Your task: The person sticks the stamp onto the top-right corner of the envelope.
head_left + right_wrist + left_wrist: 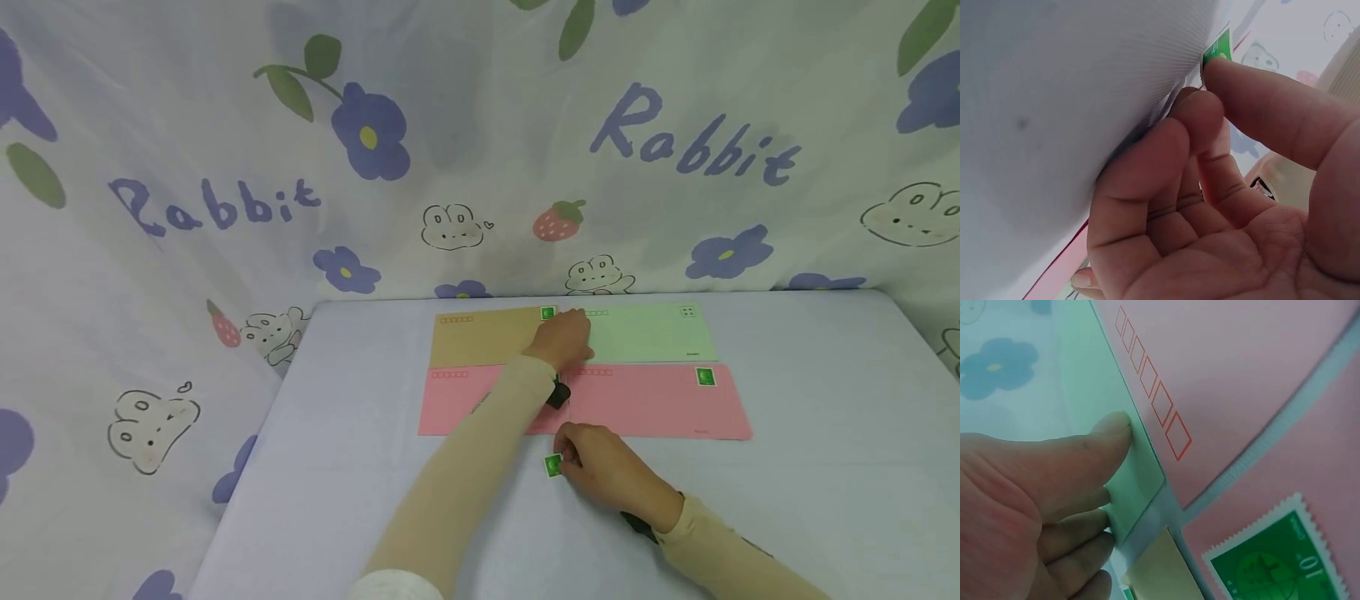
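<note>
My left hand (564, 337) rests at the left edge of the light green envelope (645, 333), its straight thumb (1094, 453) lying on the paper and its other fingers loosely bent. My right hand (603, 467) is on the table in front of the envelopes. Its thumb and curled fingers pinch the edge of a green postage stamp (552, 465) with a white border. From the right wrist, the stamp (1219, 50) sticks out past the thumb tip, close to the white surface. The light green envelope bears a small dotted square at its upper right corner.
A brown envelope (483, 337) with a green stamp (548, 313) lies at the back left. In front are a left pink envelope (450, 408), partly under my left forearm, and a right pink envelope (645, 408), each stamped. White table (825, 467) surrounds them; a patterned curtain (487, 150) hangs behind.
</note>
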